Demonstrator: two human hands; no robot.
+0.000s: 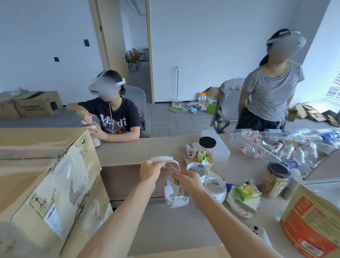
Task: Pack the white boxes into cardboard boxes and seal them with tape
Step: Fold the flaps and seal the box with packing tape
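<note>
My right hand (188, 181) grips a roll of clear tape (174, 193) from above, held over the desk. My left hand (150, 169) pinches the free end of the tape strip (169, 168), which stretches between both hands. A large cardboard box (42, 181) stands at my left, with old tape and labels on its side. The edge of another cardboard box (175, 257) shows at the bottom of the view. No white boxes are plainly in view.
Two more tape rolls (196, 169) (215, 187) lie right of my hands. Jars (206, 148), snack packets, a phone (259, 234), an orange bag (315, 226) and several empty plastic bottles (277, 144) crowd the desk. One person sits opposite, another stands at the right.
</note>
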